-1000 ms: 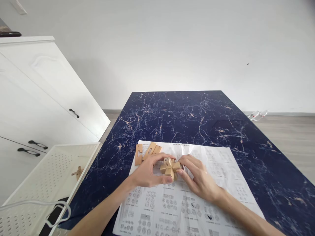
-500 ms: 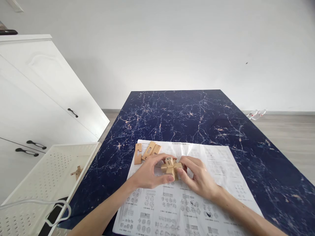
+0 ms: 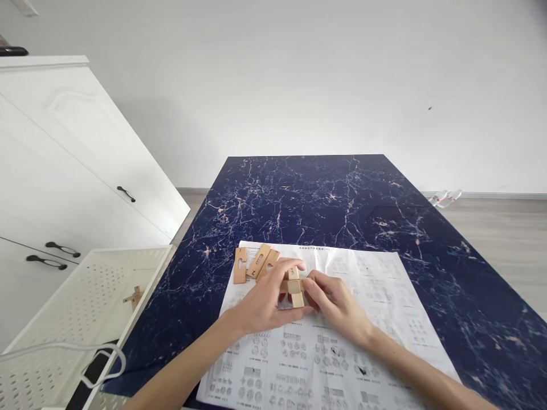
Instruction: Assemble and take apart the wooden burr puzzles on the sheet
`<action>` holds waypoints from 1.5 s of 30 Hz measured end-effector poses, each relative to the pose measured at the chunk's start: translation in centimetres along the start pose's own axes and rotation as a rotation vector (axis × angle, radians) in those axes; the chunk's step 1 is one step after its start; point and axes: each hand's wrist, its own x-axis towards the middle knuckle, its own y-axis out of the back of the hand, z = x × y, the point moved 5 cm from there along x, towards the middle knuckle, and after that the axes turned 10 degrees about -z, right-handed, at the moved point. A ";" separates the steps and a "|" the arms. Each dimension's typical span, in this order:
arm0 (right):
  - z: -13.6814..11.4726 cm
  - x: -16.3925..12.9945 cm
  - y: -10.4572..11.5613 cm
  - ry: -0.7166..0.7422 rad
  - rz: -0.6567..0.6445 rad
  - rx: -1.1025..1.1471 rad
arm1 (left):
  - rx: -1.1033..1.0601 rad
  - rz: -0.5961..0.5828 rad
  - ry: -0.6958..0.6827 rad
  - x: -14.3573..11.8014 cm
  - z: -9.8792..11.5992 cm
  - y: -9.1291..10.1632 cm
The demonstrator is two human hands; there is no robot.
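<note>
A pale wooden burr puzzle (image 3: 294, 286) of interlocked bars, with a number written on one face, is held just over the printed sheet. My left hand (image 3: 273, 299) grips it from the left, fingers behind and thumb along the near side. From the right, my right hand (image 3: 335, 302) pinches the end of a bar between thumb and fingers. Flat notched wooden pieces lie to the left of the hands: one marked 1 (image 3: 240, 265), one marked 2 (image 3: 258, 261), and a third (image 3: 269, 262) partly covered by my left hand.
The instruction sheet (image 3: 384, 341), creased and covered with small diagrams, lies on the dark blue marbled table (image 3: 299, 199). To the left stands a white perforated bin (image 3: 55, 319) holding a wooden cross-shaped piece (image 3: 134, 297) and a white cable (image 3: 122, 364). A white cabinet (image 3: 85, 159) is beyond it.
The burr puzzle has been turned between my hands, so different faces now point up. My left thumb has shifted right along its near side.
</note>
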 end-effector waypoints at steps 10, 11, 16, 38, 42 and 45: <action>-0.6 0.1 0.5 0.030 -0.061 -0.079 | -0.029 -0.036 0.064 -0.1 -0.1 0.4; -0.7 0.1 0.5 0.045 -0.057 -0.088 | -0.018 -0.024 0.069 -0.1 -0.2 0.5; -0.7 0.0 0.4 0.076 -0.056 -0.117 | 0.065 0.038 0.034 -0.2 0.0 0.7; -0.9 0.1 0.8 0.087 -0.059 0.149 | -0.335 0.070 -0.106 0.2 -0.1 2.0; -0.6 0.2 0.5 0.084 -0.145 0.222 | -0.285 0.045 -0.040 0.2 -0.6 2.1; -0.2 0.1 0.9 0.114 0.001 0.213 | -0.366 0.047 -0.008 0.1 -1.1 1.9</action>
